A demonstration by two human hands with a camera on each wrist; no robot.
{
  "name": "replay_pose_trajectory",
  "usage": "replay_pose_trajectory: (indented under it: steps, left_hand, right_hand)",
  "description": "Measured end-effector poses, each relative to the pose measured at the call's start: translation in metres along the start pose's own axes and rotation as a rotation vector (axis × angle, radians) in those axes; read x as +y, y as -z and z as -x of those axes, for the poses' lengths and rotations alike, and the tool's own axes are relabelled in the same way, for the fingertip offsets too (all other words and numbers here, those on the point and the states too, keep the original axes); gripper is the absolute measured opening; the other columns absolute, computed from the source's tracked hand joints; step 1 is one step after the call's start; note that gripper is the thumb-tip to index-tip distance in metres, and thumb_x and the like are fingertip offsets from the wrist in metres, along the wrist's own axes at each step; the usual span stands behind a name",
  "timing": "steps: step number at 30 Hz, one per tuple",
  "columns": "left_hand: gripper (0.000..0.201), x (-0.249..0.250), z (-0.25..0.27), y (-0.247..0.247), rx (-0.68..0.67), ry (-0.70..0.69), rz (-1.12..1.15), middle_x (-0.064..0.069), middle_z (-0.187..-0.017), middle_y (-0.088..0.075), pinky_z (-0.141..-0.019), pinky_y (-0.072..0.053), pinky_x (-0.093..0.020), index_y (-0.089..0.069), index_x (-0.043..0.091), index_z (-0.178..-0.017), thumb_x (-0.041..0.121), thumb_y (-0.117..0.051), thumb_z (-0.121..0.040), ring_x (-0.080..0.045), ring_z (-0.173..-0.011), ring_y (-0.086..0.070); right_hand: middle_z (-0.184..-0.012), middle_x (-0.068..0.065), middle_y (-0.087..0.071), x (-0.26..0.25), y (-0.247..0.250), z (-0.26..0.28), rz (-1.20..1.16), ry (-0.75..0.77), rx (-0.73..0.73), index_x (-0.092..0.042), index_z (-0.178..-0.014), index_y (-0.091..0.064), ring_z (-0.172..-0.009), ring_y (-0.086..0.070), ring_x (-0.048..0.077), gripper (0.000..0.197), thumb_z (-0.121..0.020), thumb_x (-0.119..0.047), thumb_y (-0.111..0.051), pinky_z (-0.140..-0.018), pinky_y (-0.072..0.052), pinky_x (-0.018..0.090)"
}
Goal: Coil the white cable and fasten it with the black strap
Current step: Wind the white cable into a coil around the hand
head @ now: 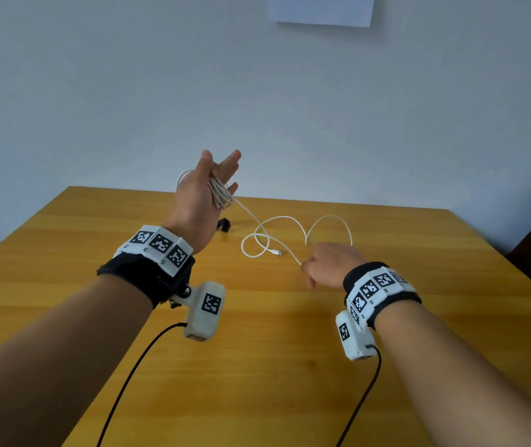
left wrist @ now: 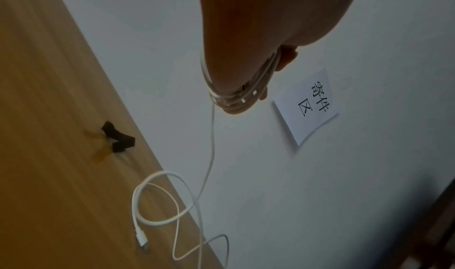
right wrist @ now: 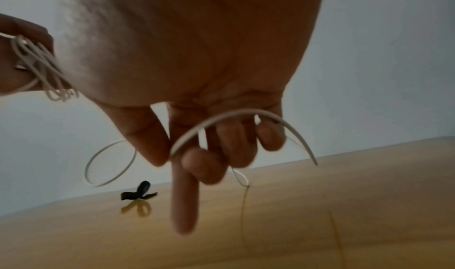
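One wooden table (head: 386, 333) lies under my two hands, and I place everything against it. One sheet of paper (left wrist: 310, 108) hangs on the wall beyond its far edge; only my left wrist view shows the printed characters on it. My left hand (head: 201, 196) is raised over the table's far-left part, fingers straight and spread, with several turns of the one white cable (head: 293, 221) wound around the palm; I cannot count the turns. My right hand (head: 330, 264) hangs above the table's middle, thumb and curled fingers (right wrist: 204, 166) pinching the cable. The index finger points straight down, which only the right wrist view shows. From my left palm the cable runs down toward the near right to my right hand, and its slack lies in loops on the table, the plug (left wrist: 142, 242) pointing to the table's right in the head view. One black strap (head: 224, 224) lies crumpled on the table near its far edge, below my left hand.
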State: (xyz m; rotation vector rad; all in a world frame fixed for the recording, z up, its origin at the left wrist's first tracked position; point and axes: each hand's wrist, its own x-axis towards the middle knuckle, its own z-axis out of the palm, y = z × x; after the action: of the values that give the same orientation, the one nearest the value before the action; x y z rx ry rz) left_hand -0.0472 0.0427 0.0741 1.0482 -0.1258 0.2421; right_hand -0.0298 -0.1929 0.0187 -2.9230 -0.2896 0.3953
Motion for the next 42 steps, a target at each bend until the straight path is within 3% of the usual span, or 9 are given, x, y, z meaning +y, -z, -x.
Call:
replay_pose_trajectory:
  steps: [5, 8, 13, 19, 24, 29, 37, 40, 42]
  left_hand:
    - [0.041, -0.005, 0.004, -0.009, 0.043, 0.025, -0.151, -0.012, -0.093, -0.076, -0.088, -0.050, -0.040, -0.038, 0.017, -0.069, 0.032, -0.033, -0.107, -0.031, -0.083, -0.073]
    - [0.041, -0.012, 0.006, -0.017, 0.028, 0.110, -0.139, -0.008, -0.059, -0.053, -0.070, -0.050, -0.041, -0.038, 0.015, -0.068, 0.031, -0.038, -0.106, -0.025, -0.051, -0.051]
    - [0.046, -0.022, 0.009, -0.028, -0.086, 0.228, -0.079, -0.002, -0.055, -0.028, -0.057, -0.029, -0.032, -0.032, 0.017, -0.063, 0.033, -0.037, -0.106, -0.018, -0.047, -0.028]
    - [0.043, -0.017, 0.015, -0.032, -0.181, 0.311, 0.111, -0.001, -0.058, -0.032, -0.067, -0.033, -0.036, -0.034, 0.016, -0.067, 0.035, -0.036, -0.106, -0.020, -0.049, -0.035]
    - [0.042, -0.007, 0.013, -0.030, -0.219, 0.306, 0.335, -0.005, -0.062, -0.046, -0.088, -0.046, -0.041, -0.040, 0.014, -0.071, 0.034, -0.035, -0.107, -0.029, -0.067, -0.057]
    - [0.043, -0.008, 0.010, -0.028, -0.244, 0.245, 0.287, -0.006, -0.069, -0.060, -0.098, -0.047, -0.046, -0.045, 0.014, -0.072, 0.036, -0.033, -0.107, -0.033, -0.081, -0.070]
    - [0.040, -0.017, 0.013, -0.028, -0.241, 0.059, -0.554, -0.014, -0.100, -0.077, -0.089, -0.054, -0.037, -0.044, 0.011, -0.078, 0.037, -0.033, -0.107, -0.026, -0.095, -0.074]
    - [0.043, -0.021, 0.016, -0.025, -0.191, 0.030, -0.866, 0.003, -0.079, -0.074, -0.059, -0.049, -0.012, -0.054, 0.004, -0.081, 0.035, -0.037, -0.106, 0.001, -0.069, -0.070]
    - [0.045, -0.025, 0.013, -0.018, -0.221, -0.052, -1.084, 0.001, -0.073, -0.070, -0.061, -0.048, -0.021, -0.061, 0.003, -0.080, 0.034, -0.038, -0.106, -0.002, -0.064, -0.065]
  right_hand:
    - [-0.092, 0.003, -0.078, 0.006, -0.007, -0.010, -0.087, -0.131, -0.151, -0.007, -0.101, -0.075, -0.091, -0.074, 0.021, 0.027, -0.098, -0.019, -0.050, -0.096, -0.054, 0.038]
    - [-0.103, 0.011, -0.072, -0.006, -0.004, -0.009, -0.084, -0.078, -0.137, 0.001, -0.107, -0.069, -0.093, -0.070, 0.026, 0.028, -0.096, -0.017, -0.050, -0.092, -0.055, 0.037]
    - [-0.145, 0.006, -0.053, -0.036, 0.005, 0.002, -0.386, 0.097, 0.021, -0.017, -0.148, -0.046, -0.128, -0.055, 0.026, 0.052, -0.098, -0.030, -0.051, -0.096, -0.046, 0.037]
    - [-0.100, 0.010, -0.070, -0.065, -0.005, -0.010, -0.324, 0.255, 0.167, -0.011, -0.101, -0.066, -0.096, -0.066, 0.025, 0.037, -0.107, -0.036, -0.040, -0.081, -0.047, 0.036]
    - [-0.117, 0.002, -0.066, -0.068, -0.015, -0.014, -0.402, 0.207, 0.162, -0.012, -0.120, -0.065, -0.110, -0.061, 0.021, 0.041, -0.102, -0.045, -0.049, -0.087, -0.044, 0.033]
    - [-0.095, 0.002, -0.078, -0.068, -0.022, -0.019, -0.485, 0.254, 0.122, -0.017, -0.094, -0.065, -0.094, -0.072, 0.020, 0.022, -0.099, -0.035, -0.056, -0.090, -0.055, 0.038]
    - [-0.075, 0.006, -0.062, -0.066, -0.011, -0.004, -0.643, 0.345, 0.097, -0.024, -0.120, -0.068, -0.048, -0.058, 0.021, 0.022, -0.102, -0.025, -0.055, -0.051, -0.053, 0.035]
    - [-0.098, -0.005, -0.070, -0.064, -0.002, -0.001, -0.557, 0.385, 0.152, -0.026, -0.121, -0.072, -0.074, -0.064, 0.018, 0.030, -0.094, -0.016, -0.062, -0.070, -0.056, 0.036]
    - [-0.096, -0.013, -0.068, -0.062, 0.001, -0.002, -0.553, 0.374, 0.140, -0.026, -0.119, -0.075, -0.080, -0.064, 0.010, 0.034, -0.088, -0.014, -0.065, -0.076, -0.053, 0.032]
